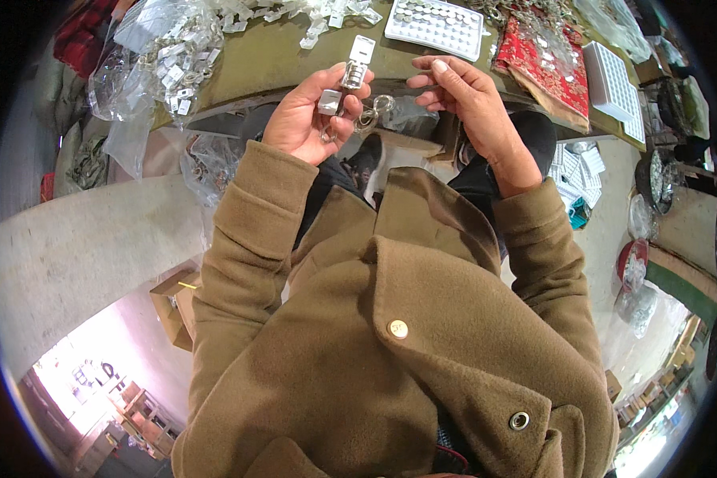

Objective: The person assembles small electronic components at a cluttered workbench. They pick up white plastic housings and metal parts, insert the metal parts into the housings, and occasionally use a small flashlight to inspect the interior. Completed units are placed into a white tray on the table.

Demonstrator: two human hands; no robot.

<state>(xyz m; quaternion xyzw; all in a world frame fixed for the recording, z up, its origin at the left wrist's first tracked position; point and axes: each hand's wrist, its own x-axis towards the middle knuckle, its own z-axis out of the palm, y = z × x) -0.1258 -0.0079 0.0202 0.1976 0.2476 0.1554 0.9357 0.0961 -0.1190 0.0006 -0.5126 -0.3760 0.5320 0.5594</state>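
Observation:
My left hand (315, 115) is closed around a silver key ring piece (354, 76) with a white card tag (362, 49) standing above it. A square silver plate (329, 101) also shows between its fingers, with small metal rings hanging near the fingertips. My right hand (462, 92) is held apart from it, over the near edge of the table, fingers loosely bent and spaced. I see nothing between them. Just beyond the left fingers hang more metal rings (366, 118) at the table's edge.
On the table (287, 57), a clear bag of tagged metal pieces (179, 68) lies left, and loose white tags (315, 24) lie behind. A white tray with round pieces (436, 30) sits at the back. Right are a red patterned cloth (534, 56) and stacked white trays (609, 84).

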